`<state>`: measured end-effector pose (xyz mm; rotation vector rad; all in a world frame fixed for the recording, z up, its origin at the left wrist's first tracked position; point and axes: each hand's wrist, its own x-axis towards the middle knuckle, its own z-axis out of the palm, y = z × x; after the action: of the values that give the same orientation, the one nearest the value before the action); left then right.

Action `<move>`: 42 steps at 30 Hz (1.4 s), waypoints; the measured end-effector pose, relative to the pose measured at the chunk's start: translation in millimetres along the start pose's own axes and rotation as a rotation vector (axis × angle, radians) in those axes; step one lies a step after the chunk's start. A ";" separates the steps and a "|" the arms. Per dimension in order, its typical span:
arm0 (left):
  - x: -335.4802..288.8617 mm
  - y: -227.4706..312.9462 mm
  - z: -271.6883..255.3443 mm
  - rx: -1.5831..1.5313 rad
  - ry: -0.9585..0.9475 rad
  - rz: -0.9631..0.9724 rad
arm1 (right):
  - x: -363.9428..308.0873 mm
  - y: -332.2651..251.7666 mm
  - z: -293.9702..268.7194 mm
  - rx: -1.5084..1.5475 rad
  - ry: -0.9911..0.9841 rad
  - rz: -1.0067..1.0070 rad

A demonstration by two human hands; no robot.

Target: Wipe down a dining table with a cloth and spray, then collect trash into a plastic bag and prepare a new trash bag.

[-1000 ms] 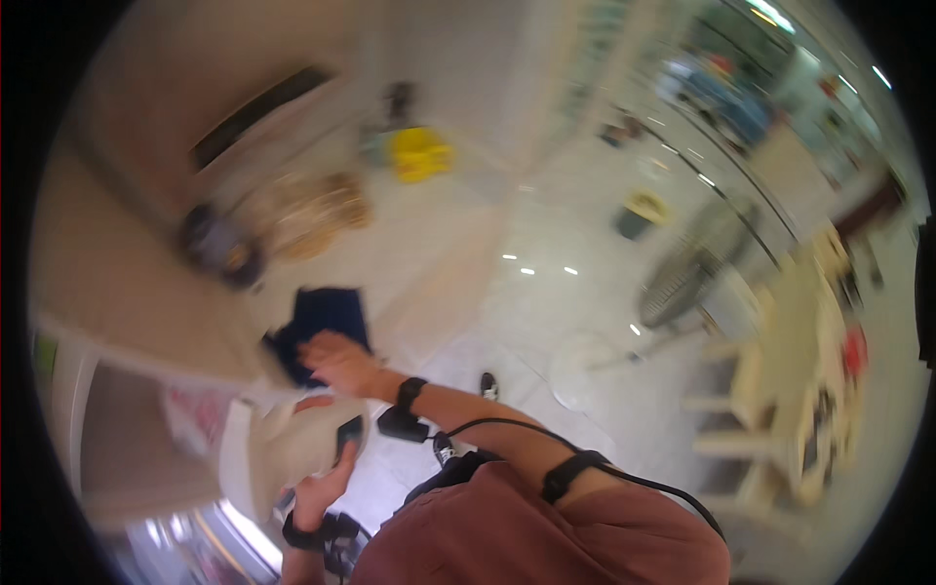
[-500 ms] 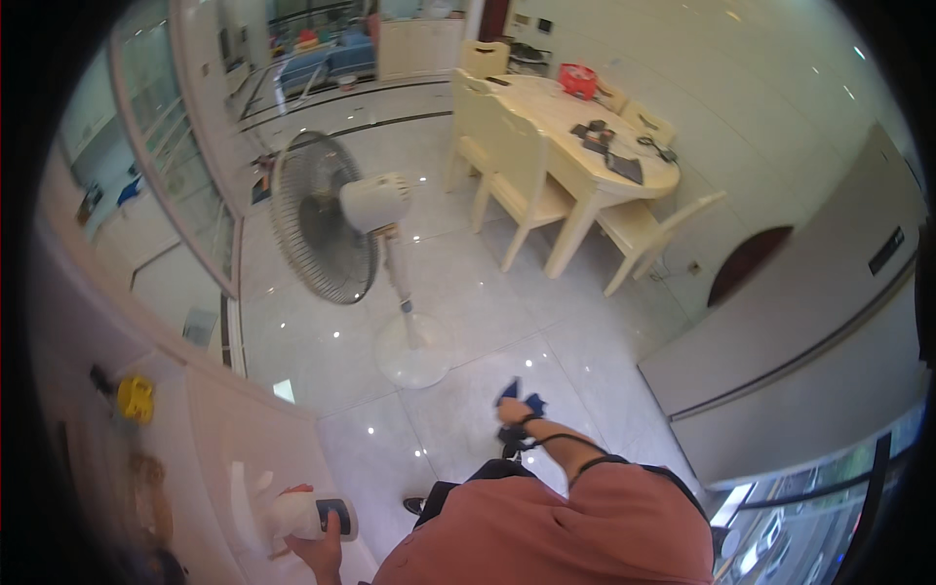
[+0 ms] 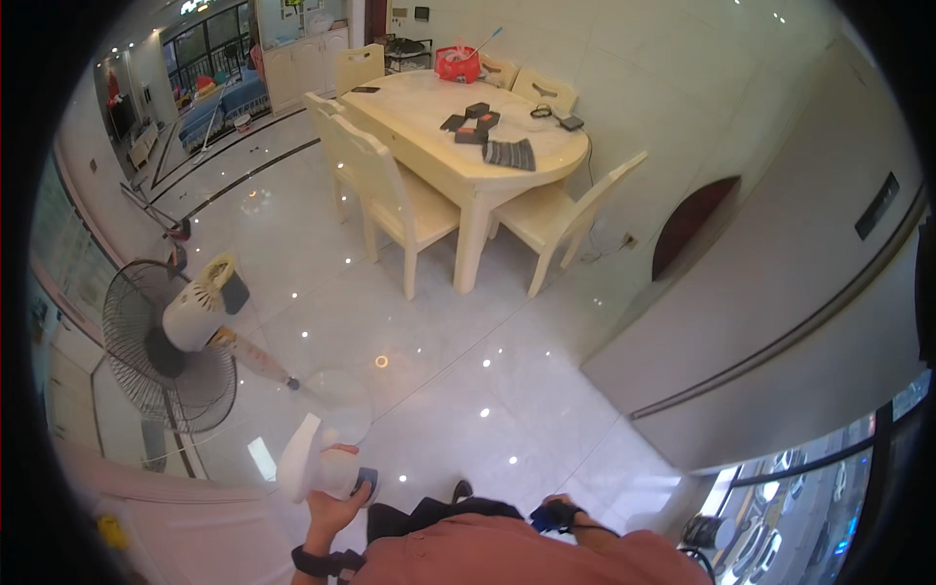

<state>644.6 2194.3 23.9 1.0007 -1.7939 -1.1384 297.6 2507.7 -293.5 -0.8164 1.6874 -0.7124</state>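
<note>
My left hand (image 3: 334, 512) is wrapped round a white bottle-shaped thing (image 3: 299, 466) at the lower left. It has a long pale upper part and a dark panel at its lower end; its exact kind does not show. Close to my body, my right hand (image 3: 563, 507) is closed on a dark blue cloth (image 3: 542, 520), partly hidden by the hand. A white standing fan (image 3: 192, 317) with a dark wire cage is beyond my left hand. Its pale round base (image 3: 336, 405) lies just past the white thing.
A cream dining table (image 3: 419, 122) with chairs (image 3: 409, 195) stands ahead, holding dark boxes (image 3: 476, 125), a striped grey cloth (image 3: 509, 154) and a red basket (image 3: 457, 65). A tall grey refrigerator (image 3: 760, 322) is at the right. Glossy tiles (image 3: 468, 341) cover the floor.
My view has turned right and risen, so the fan and table appear farther left. My right hand has drawn back toward my body with the blue cloth. My left hand still holds the white thing.
</note>
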 end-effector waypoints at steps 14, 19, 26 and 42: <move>306.1 -60.1 59.5 -0.089 -0.018 0.043 | 331.3 -287.2 -128.1 0.806 0.107 -0.077; 428.2 -46.8 60.8 -0.050 -0.097 -0.026 | 379.2 -368.0 -179.2 0.662 0.245 0.090; 532.1 -91.5 70.3 0.000 -0.058 0.100 | 450.2 -490.8 -245.5 0.680 0.230 -0.109; 695.7 -105.5 76.0 -0.025 0.285 -0.062 | 744.8 -572.5 -517.9 -0.537 1.073 -0.044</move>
<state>325.3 1562.8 36.7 1.1487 -1.5283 -0.9963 -248.1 1598.9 -129.2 -0.8916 2.9201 -0.7958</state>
